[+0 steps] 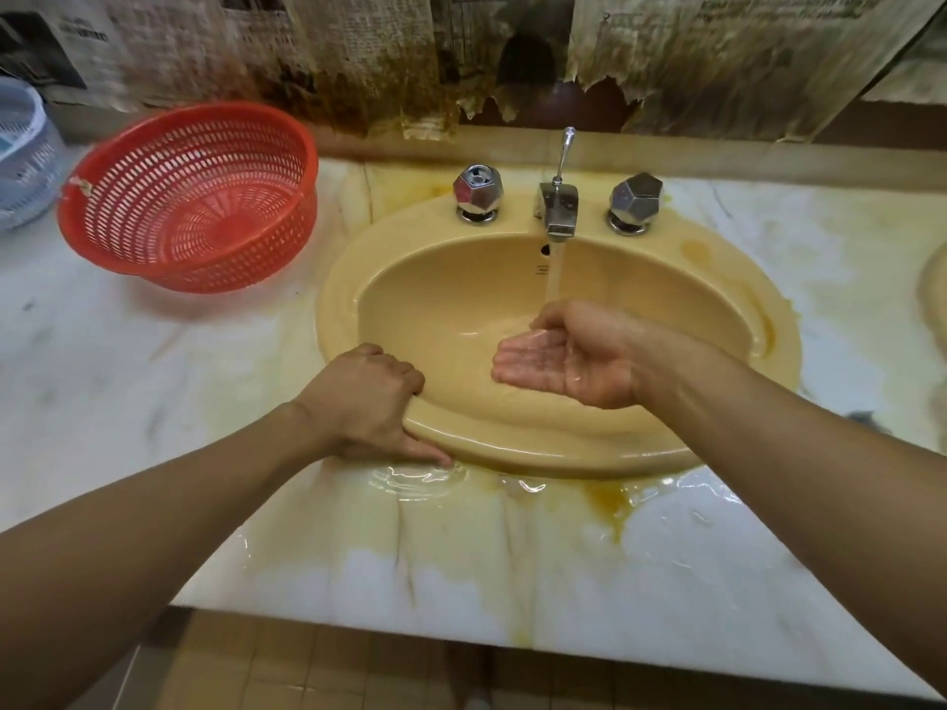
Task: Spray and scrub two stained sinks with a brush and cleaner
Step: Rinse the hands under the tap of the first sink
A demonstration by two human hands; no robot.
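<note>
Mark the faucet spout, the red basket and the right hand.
faucet spout [557, 205], head view, metal body above the outlet
red basket [205, 202], head view, perforated inner wall
right hand [561, 358], head view, middle of cupped palm

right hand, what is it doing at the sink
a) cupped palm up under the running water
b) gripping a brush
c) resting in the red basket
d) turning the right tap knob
a: the right hand lies palm up with relaxed fingers under the water stream from the spout and holds nothing, while the left hand grips the sink rim.
</note>
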